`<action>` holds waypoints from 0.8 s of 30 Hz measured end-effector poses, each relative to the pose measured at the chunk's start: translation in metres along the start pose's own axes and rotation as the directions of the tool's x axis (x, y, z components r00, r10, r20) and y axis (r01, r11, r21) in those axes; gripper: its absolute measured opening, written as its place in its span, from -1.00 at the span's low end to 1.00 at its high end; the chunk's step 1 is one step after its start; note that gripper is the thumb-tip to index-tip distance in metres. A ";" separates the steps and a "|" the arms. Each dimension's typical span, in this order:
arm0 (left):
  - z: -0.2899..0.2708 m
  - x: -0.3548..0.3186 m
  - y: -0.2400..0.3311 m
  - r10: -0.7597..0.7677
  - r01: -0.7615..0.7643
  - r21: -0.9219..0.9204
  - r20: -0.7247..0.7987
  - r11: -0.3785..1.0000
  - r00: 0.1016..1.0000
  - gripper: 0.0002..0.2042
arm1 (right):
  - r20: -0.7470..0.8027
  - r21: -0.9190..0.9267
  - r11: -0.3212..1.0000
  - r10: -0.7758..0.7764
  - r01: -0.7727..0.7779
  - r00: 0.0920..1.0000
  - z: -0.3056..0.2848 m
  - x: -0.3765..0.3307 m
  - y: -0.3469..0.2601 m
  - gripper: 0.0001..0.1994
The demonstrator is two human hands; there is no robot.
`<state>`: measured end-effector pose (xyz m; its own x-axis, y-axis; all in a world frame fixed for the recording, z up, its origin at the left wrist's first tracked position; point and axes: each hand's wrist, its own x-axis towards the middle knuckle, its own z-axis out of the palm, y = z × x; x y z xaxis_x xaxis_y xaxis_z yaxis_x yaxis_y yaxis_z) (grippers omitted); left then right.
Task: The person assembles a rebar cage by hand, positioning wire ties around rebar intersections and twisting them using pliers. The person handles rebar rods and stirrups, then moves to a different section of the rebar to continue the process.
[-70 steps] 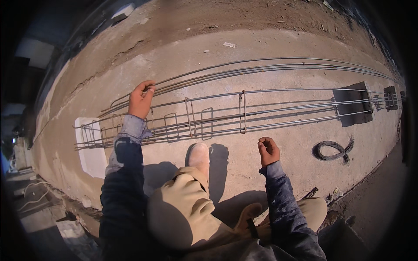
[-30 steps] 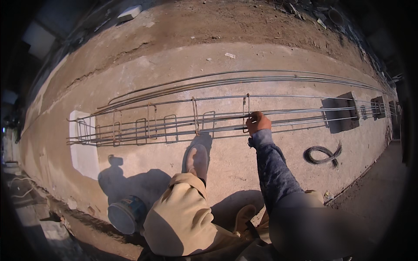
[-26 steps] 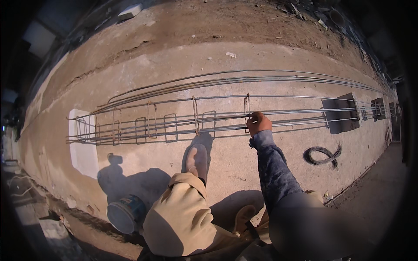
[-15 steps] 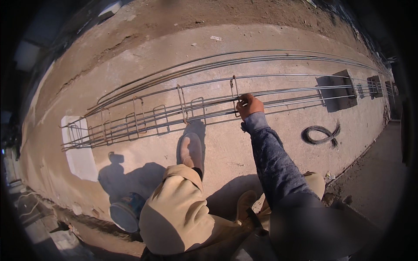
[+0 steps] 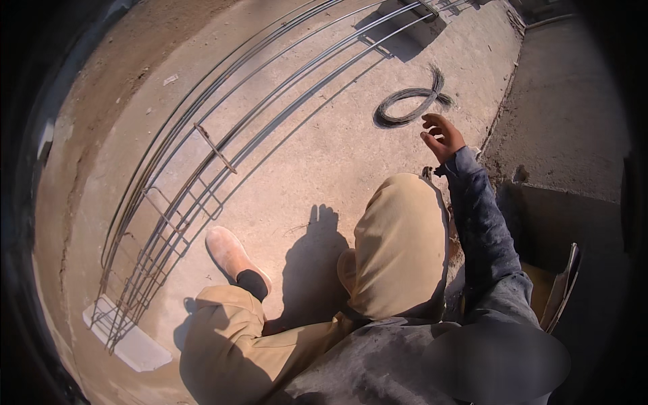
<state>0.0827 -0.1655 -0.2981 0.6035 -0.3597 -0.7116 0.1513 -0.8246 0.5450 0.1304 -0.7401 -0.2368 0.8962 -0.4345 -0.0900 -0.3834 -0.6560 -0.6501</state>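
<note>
My right hand (image 5: 443, 138) is raised over the pale concrete, near a looped bundle of thin dark wire (image 5: 429, 100). Its fingers are bent and apart, with nothing visible in them; a small gap shows between fingertips and wire. To the left runs a long cage of steel rebar, its bars passing through rusty rectangular stirrups (image 5: 216, 150). Neither hand touches the cage. My left hand is out of the picture.
A white slab (image 5: 143, 351) lies under the cage's near end. Towards its far end, the bars cross a grey block (image 5: 424, 30). My shoe (image 5: 233, 253) stands beside the cage. At the right, the concrete ends at a lower strip (image 5: 574, 101).
My right hand has let go of the rebar cage at a stirrup and moved right, to beside the wire bundle. The view has turned to the right.
</note>
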 end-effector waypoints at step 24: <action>0.007 0.004 0.094 0.158 -0.122 0.194 -0.182 0.973 0.970 -0.63 | -0.058 0.168 0.717 0.692 -0.677 0.719 0.195 -0.109 0.247 -0.55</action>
<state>0.0937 -0.2473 -0.2526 0.7524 -0.3994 -0.5239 -0.0782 -0.8438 0.5310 -0.0184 -0.7350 -0.5347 0.3660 -0.8025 -0.4712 -0.8439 -0.0729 -0.5315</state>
